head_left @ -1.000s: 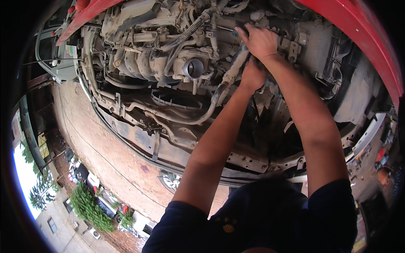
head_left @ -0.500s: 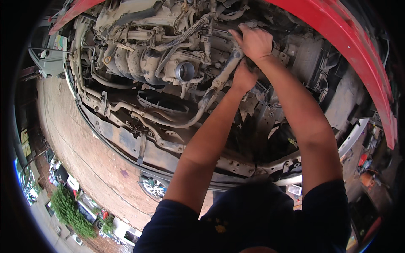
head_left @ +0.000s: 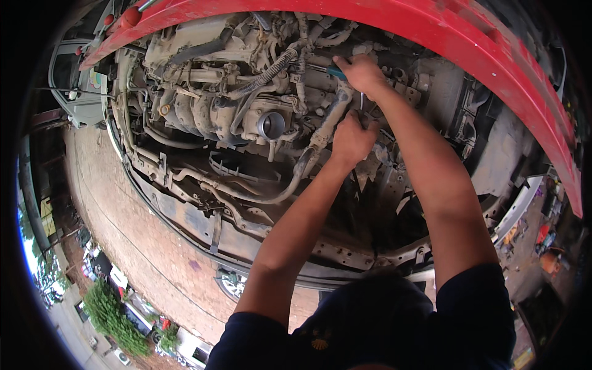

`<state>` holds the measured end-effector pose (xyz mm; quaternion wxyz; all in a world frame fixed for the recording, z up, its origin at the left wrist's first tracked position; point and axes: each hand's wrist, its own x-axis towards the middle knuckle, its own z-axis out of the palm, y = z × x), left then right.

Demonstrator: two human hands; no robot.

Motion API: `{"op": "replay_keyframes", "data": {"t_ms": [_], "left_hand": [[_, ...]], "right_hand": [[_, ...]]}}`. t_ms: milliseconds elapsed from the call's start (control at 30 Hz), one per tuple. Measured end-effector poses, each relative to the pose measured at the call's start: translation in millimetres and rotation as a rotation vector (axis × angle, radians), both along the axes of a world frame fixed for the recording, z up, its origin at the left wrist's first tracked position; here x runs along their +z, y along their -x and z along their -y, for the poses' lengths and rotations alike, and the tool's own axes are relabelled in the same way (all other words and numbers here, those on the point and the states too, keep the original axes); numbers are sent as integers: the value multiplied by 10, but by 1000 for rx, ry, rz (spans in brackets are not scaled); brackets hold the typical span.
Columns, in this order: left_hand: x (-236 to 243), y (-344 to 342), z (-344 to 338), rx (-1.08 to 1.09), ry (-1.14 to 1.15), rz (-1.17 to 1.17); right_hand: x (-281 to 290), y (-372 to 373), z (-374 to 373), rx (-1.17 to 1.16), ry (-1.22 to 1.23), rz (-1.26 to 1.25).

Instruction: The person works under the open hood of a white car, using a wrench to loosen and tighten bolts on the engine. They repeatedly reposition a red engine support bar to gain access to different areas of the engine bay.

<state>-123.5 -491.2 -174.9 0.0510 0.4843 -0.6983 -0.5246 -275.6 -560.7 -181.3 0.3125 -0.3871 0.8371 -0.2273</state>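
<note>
My right hand [head_left: 365, 75] is closed round a screwdriver with a teal handle [head_left: 336, 71], above a thick dusty hose [head_left: 333, 114] in the engine bay. A thin metal shaft [head_left: 362, 100] shows below that hand and runs down toward my left hand [head_left: 354, 140]. The left fingers are curled closed just right of the hose; what they grip, if anything, is hidden. Left of both hands sits the throttle body [head_left: 271, 125], its round bore uncovered.
A dusty engine with a ribbed intake manifold [head_left: 203, 114] fills the upper left. The red body panel [head_left: 493, 68] arches over the top and right. A metal front crossmember [head_left: 345, 251] runs below my forearms. Brick paving [head_left: 148, 225] lies beyond the car's edge.
The teal handle and metal shaft have come into sight at my right hand. My left hand has moved slightly down, away from the right one. The view has shifted, showing more red panel.
</note>
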Motion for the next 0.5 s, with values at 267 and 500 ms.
{"op": "replay_keyframes", "data": {"t_ms": [267,500], "left_hand": [[-768,93,262,-241,193,-301],[-177,191,66,-3,90,37]], "right_hand": [[131,-510,-251,202,562,-756],[165,-255,-145,-13,115,-312]]}}
